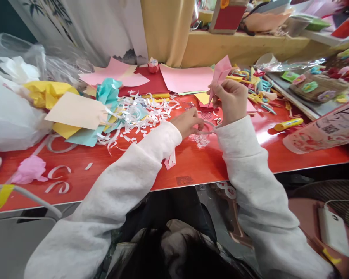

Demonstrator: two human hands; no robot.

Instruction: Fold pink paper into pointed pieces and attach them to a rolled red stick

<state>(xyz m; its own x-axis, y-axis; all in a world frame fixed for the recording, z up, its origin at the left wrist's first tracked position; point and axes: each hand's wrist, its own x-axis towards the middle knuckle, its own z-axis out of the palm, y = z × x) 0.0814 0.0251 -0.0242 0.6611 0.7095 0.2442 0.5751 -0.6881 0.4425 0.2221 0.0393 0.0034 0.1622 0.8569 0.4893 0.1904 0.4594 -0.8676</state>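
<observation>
My right hand (232,97) is raised over the table and pinches a folded piece of pink paper (222,69) between thumb and fingers. Lower and to the left, my left hand (189,123) has its fingers closed on a thin pale ring (207,132) that looks like tape or a curled paper strip. The ring reaches toward my right cuff; whether they touch I cannot tell. A second folded pink paper piece (170,161) lies by my left sleeve, partly hidden by it.
Curled white paper strips (139,116) and coloured sheets (77,110) cover the left of the red table (197,166). Pink sheets (187,78) lie at the back. On the right are a yellow glue stick or marker (289,124), a tilted printed cup (322,130) and coloured scraps (261,87).
</observation>
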